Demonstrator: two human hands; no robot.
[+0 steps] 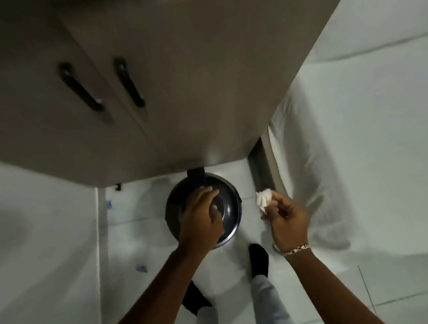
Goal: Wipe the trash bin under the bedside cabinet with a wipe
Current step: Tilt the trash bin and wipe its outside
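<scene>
A round dark trash bin [229, 208] with a shiny lid stands on the white floor, its far edge tucked under the brown bedside cabinet [191, 88]. My left hand [201, 217] rests on the bin's lid, fingers curled over it and covering its left half. My right hand [286, 217] hovers just right of the bin, apart from it, and pinches a crumpled white wipe [262, 199] between its fingertips. A bracelet sits on my right wrist.
The cabinet's two doors carry black bar handles [80, 89] at the upper left. A bed with white sheets [356, 128] fills the right side. My two feet in black socks [259, 259] stand just behind the bin. Small blue scraps [141, 268] lie on the floor at left.
</scene>
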